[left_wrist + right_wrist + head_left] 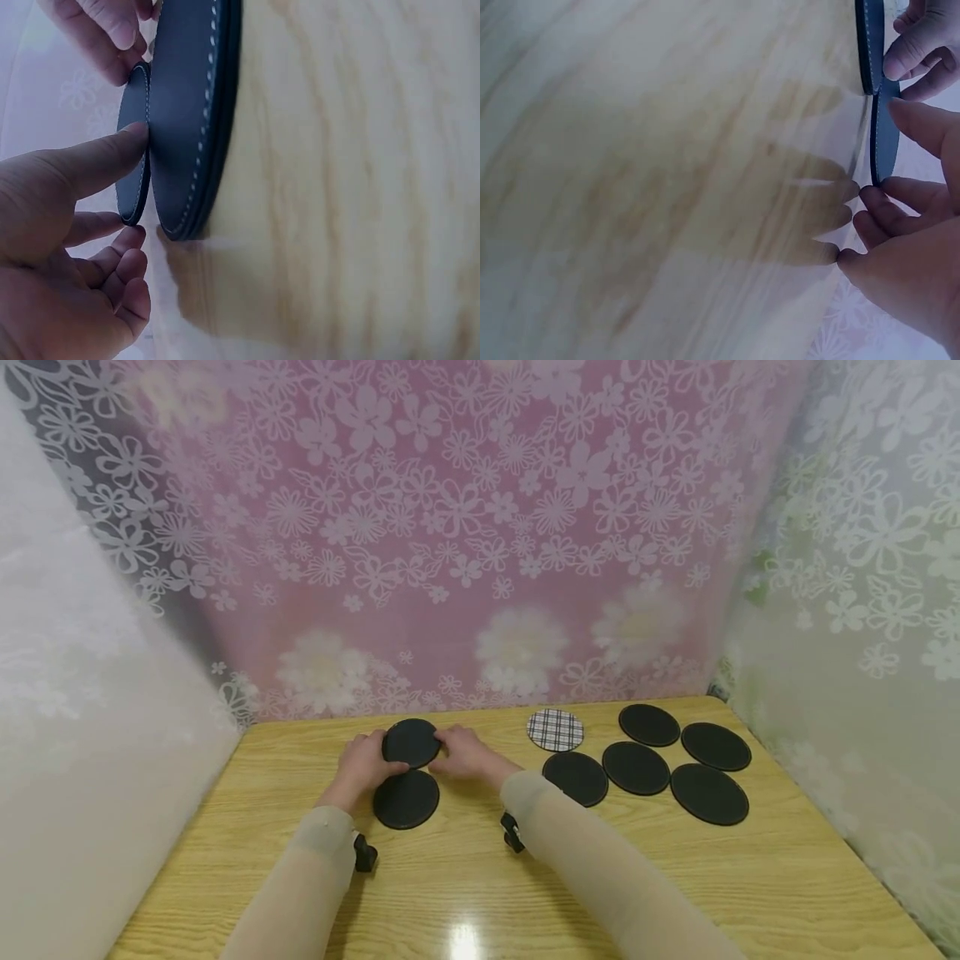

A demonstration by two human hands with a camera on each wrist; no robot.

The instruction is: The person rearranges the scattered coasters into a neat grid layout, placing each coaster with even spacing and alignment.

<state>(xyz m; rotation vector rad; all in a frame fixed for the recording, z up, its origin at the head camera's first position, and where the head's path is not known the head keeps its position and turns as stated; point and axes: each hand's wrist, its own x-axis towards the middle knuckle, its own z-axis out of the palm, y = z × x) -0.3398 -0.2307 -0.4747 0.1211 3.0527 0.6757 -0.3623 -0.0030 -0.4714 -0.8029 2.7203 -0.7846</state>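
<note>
At the left back of the table lie two black round stitched-edge coasters, one behind the other. My left hand holds the far coaster by its left side, thumb on the near edge and index finger at the outer rim. On the opposite side my right hand grips the same coaster between thumb and fingers. Directly in front lies the near coaster, its rim at the far one's edge; the left wrist view shows its pale stitching. Whether the far coaster is slightly raised, I cannot tell.
To the right, a plaid coaster lies near the back edge of the wooden table. Several more black coasters, one of them in the middle, spread beside it. The right sleeve partly covers another. Floral curtains surround the table.
</note>
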